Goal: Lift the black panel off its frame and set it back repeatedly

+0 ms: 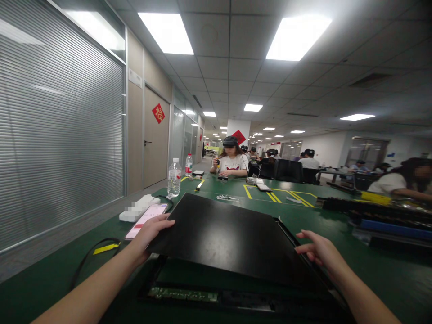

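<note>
A flat black panel (222, 238), glossy like a screen sheet, lies tilted over a black frame (246, 300), with its left side raised. My left hand (153, 234) grips the panel's left edge, thumb on top and the other fingers beneath. Beside the frame's right edge is my right hand (320, 254), its fingers apart and the fingertips at or very near the rim; contact is hard to judge. A green circuit board (184, 294) shows along the frame's near side. The panel hides much of the frame's inside.
Past my left hand lie a phone (146, 220) and a white device (140, 208); a black cable (81, 261) runs nearby. A water bottle (174, 177) stands farther back. Dark stacked parts (388, 220) occupy the right side. A co-worker (232, 162) sits across the green table (135, 274).
</note>
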The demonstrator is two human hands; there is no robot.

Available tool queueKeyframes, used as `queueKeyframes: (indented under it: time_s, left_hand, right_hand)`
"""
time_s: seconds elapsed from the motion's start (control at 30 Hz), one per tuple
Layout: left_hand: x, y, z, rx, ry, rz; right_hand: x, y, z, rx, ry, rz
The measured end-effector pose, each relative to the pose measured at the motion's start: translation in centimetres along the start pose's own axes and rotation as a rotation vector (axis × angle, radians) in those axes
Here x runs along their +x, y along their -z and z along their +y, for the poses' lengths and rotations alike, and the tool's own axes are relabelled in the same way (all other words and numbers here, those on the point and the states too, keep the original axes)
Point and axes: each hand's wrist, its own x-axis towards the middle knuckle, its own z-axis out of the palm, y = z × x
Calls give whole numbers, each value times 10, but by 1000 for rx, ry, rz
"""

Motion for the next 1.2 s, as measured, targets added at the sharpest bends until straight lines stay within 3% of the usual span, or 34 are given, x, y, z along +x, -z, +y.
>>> queueKeyframes:
  time_s: [0.37, 1.2]
  left_hand:
    - [-7, -10, -3, 39, 28, -122]
    - [-6, -11, -9, 62, 56, -195]
  right_hand:
    - [5, 8, 3, -96, 5, 65]
    - [13, 16, 8, -238, 1, 79]
